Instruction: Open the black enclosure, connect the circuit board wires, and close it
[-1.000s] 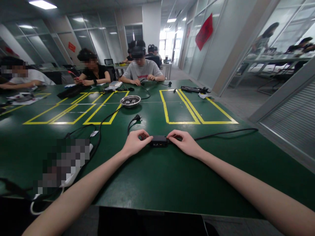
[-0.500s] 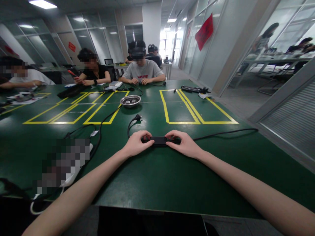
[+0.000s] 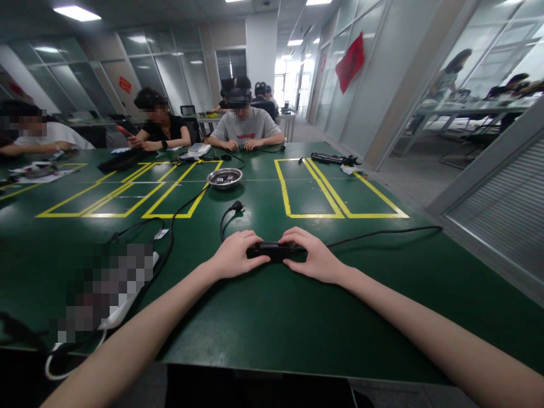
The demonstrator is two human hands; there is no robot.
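Black box (image 3: pixel 274 253): one was held on the near side of the steel bowl (image 3: pixel 224 186) and to its right, low over the desk (image 3: pixel 297 328); whether it was rested on the surface could not be told.
Left hand (image 3: pixel 236 255): the box's left end was clamped in its fingers, the thumb being set on the near side and the others on the far side.
Right hand (image 3: pixel 317 258): the right end was gripped by its fingers in the same way, so that the box was apparently steadied from both ends (a level hold, it seemed).
Plug (image 3: pixel 238 206): one was laid on the near side of the bowl, slightly right, perhaps so that its short cord was kept clear of the wrists; the cord's far end was hidden by the left hand.
Long cable (image 3: pixel 382 231): one was stretched out to the right of the bowl, seemingly to leave room around the hands; any join with the box was covered.
Metal pieces (image 3: pixel 225 179): at least two were gathered inside the bowl, presumably against rolling; an exact count was prevented by their size.
Yellow tape (image 3: pixel 312 216): two outlines were marked to the right of the bowl and at least three to its left, probably as set places.
People: three were seated beyond the bowl, one (image 3: pixel 246 127) almost straight behind it and two further left.
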